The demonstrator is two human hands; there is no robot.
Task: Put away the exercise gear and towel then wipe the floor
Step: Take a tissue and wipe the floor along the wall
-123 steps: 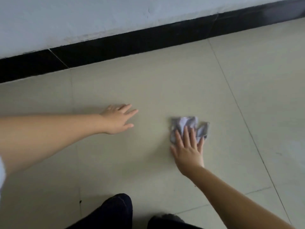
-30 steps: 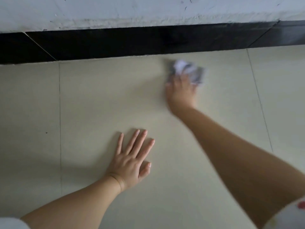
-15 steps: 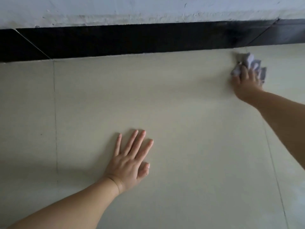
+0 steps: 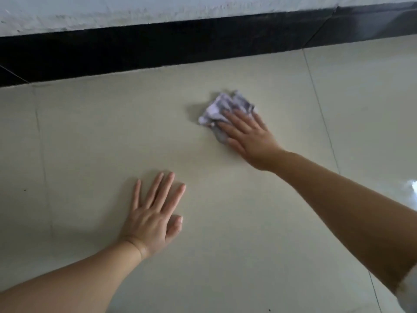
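Cream-coloured floor tiles fill the head view, crossed by thin grout lines and bordered at the far edge by a black baseboard under a white wall. My left hand lies flat on the tile, palm down, fingers spread and pointing toward the baseboard, its grip released and holding nothing; the forearm runs back to the lower left corner. My right hand reaches farther forward and to the right, also palm down, with the fingers extended and laid across a crumpled grey-and-white cloth. That grip is not clenched: the open hand presses the cloth against the floor rather than closing around it. The cloth sits on the tile between my right fingers and the baseboard, its bunched folds showing beyond the fingertips and a small part under the thumb side of the hand; it is near the baseboard but apart from it. The two hands are well apart. A bright glossy patch shows on the tile at the right edge, beside my right forearm, and a strip of white sleeve appears at the lower right corner.
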